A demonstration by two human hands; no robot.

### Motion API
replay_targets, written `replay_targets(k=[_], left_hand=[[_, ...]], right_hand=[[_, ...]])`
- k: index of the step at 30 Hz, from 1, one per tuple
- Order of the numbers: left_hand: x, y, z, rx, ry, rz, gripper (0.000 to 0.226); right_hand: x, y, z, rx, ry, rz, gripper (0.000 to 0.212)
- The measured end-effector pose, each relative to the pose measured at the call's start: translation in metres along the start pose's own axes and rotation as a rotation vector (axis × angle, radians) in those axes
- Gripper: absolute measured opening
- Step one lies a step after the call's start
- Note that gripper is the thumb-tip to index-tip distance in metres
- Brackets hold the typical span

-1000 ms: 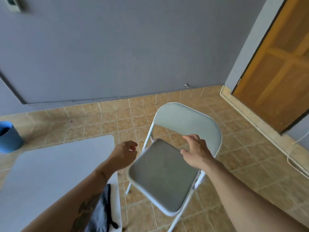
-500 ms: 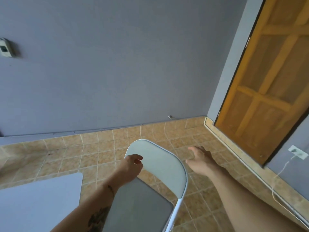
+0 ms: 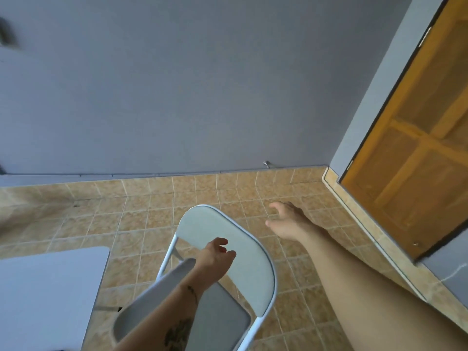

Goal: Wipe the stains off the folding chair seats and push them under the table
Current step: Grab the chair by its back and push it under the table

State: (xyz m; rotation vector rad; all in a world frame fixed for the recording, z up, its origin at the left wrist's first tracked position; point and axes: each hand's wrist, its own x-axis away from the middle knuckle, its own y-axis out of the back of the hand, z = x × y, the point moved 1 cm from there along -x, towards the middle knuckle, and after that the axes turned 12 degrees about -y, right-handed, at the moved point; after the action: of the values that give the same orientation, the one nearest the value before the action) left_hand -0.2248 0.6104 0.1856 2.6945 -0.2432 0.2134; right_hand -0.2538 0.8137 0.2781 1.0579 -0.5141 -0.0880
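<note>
A white folding chair [image 3: 243,269] with a grey padded seat and backrest stands on the tiled floor just right of the white table [image 3: 48,295]. My left hand [image 3: 215,257] hovers in front of the backrest with curled, parted fingers and holds nothing; my forearm crosses the seat. My right hand [image 3: 286,221] is out to the right of the chair, over the floor, fingers spread and empty. No cloth is in view.
A grey wall [image 3: 202,84] runs across the back, with a small metal stop [image 3: 266,163] at its base. A brown wooden door [image 3: 415,148] stands at the right. A white cable [image 3: 455,271] lies along the right wall. Tan floor tiles [image 3: 126,214] surround the chair.
The view has swung up and right. My right hand left the chair seat and moved out to the right. My left hand rose to the backrest. The dark cloth and blue bucket are out of frame.
</note>
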Motion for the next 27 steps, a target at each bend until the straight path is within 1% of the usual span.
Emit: replay_targets(k=[4,6,10,12,13,15,18,20,22,25,27], left_hand=[[-0.029,-0.039,0.006,0.027,0.076,-0.053,0.053],[-0.040,-0.057,0.010,0.039,0.120,-0.065,0.060],[-0.067,-0.104,0.012,0.032,0.244,-0.129,0.086],[-0.075,-0.125,0.016,0.049,0.298,-0.148,0.093],[-0.078,-0.135,0.018,0.078,0.315,-0.160,0.098],[-0.085,-0.154,0.021,0.147,0.334,-0.194,0.117],[-0.093,-0.174,0.023,0.138,0.357,-0.259,0.132],[-0.094,-0.181,0.023,0.063,0.351,-0.296,0.128],[-0.092,-0.182,0.024,0.002,0.325,-0.328,0.122],[-0.090,-0.182,0.027,0.004,0.306,-0.340,0.121],[-0.090,-0.181,0.027,0.003,0.294,-0.342,0.120]], right_hand=[[-0.059,-0.005,0.002,0.059,0.079,0.108,0.061],[-0.082,-0.010,0.001,0.075,0.108,0.150,0.062],[-0.135,-0.023,-0.004,0.113,0.158,0.287,0.063],[-0.153,-0.035,-0.005,0.125,0.172,0.356,0.062],[-0.160,-0.043,-0.005,0.125,0.174,0.389,0.062],[-0.172,-0.058,-0.005,0.122,0.169,0.443,0.062],[-0.181,-0.082,-0.003,0.110,0.158,0.492,0.064],[-0.182,-0.097,-0.002,0.103,0.162,0.498,0.063],[-0.181,-0.108,0.001,0.102,0.181,0.500,0.058],[-0.180,-0.120,0.003,0.102,0.199,0.523,0.042],[-0.178,-0.123,0.002,0.113,0.193,0.519,0.038]])
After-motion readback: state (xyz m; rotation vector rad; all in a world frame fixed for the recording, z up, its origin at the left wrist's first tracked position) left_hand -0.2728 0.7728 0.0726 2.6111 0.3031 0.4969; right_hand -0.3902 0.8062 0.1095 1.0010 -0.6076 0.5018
